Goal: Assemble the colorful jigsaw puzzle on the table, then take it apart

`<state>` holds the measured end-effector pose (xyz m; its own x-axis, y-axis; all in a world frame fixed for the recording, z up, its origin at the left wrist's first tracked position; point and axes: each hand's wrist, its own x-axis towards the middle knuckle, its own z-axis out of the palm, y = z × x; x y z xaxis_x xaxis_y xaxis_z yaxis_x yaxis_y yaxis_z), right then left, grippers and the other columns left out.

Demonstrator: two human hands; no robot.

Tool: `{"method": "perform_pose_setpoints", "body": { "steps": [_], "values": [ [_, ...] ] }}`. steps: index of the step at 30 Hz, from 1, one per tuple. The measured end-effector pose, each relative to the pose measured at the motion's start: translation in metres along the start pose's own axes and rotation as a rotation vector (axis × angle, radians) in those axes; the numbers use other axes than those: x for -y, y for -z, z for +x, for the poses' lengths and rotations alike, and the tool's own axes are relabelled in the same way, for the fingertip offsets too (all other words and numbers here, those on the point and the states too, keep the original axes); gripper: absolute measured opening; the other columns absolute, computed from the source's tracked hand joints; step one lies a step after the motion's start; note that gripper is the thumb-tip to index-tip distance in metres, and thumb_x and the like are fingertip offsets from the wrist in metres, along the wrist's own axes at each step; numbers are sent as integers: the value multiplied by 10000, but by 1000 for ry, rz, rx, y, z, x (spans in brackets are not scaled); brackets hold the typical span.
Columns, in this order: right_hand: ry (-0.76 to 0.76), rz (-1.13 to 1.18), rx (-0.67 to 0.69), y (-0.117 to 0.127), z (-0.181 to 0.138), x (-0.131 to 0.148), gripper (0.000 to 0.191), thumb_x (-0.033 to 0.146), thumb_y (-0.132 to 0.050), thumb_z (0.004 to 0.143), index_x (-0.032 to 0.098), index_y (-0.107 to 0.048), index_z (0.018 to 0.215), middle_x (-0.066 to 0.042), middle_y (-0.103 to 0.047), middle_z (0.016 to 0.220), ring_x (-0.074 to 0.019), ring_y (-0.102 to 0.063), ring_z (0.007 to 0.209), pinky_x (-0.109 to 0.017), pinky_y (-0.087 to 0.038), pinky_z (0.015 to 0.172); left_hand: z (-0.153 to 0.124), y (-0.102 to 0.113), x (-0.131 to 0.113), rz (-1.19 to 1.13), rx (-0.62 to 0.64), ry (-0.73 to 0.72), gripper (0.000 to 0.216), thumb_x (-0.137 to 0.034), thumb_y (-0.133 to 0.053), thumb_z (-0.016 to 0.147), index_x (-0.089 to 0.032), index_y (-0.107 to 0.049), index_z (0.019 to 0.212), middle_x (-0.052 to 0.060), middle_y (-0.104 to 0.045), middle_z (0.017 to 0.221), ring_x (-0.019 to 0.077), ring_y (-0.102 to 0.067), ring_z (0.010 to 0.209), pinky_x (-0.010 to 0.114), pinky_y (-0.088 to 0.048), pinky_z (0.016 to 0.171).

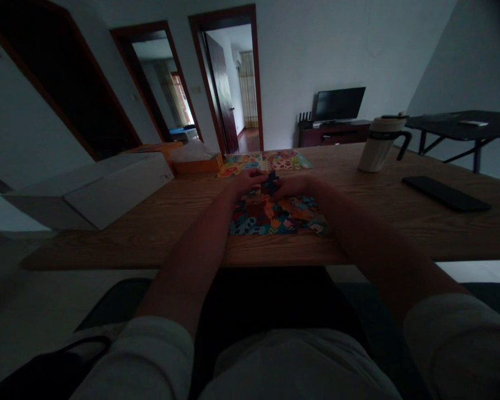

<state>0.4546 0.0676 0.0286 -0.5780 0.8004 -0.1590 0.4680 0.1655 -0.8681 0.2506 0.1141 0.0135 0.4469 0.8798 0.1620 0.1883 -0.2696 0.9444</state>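
Observation:
Both my hands meet over a colourful patterned puzzle board lying on the wooden table. My left hand and my right hand together pinch a small dark piece between their fingertips, just above the board. Small orange-brown pieces lie on the board under my hands. A second colourful sheet lies farther back on the table. The room is dim, so the dark piece's shape is hard to read.
A white box and an orange tissue box stand at the left. A white mug with a dark handle stands at the back right, and a black phone lies to the right. A TV and two open doorways lie beyond.

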Motion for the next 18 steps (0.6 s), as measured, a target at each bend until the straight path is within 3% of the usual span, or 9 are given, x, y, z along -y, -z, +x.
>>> {"method": "perform_pose_setpoints", "body": {
  "steps": [5,12,18],
  "values": [
    [30,2,-49,2,-2,3,224,83,-749,731,190,-771,927,-17,-755,943,-153,-660,827,-244,-547,791,-4,-2,-4,-59,51,39,242,-300,-773,849,-177,-677,1033,77,-725,1070,181,-689,893,369,-533,874],
    [56,-80,-234,16,-9,3,158,218,-771,780,215,-786,938,-23,-750,894,-156,-634,764,-249,-524,692,-11,-7,-7,-120,100,105,255,-232,-809,803,-187,-682,1019,44,-726,965,162,-677,812,326,-541,792],
    [22,-146,-405,21,-16,11,173,249,-794,782,205,-795,949,-35,-707,778,-193,-628,770,-299,-538,693,-12,-7,-7,-167,86,125,218,-151,-782,821,-175,-683,1014,54,-733,979,159,-689,841,352,-545,869]
  ]
}}
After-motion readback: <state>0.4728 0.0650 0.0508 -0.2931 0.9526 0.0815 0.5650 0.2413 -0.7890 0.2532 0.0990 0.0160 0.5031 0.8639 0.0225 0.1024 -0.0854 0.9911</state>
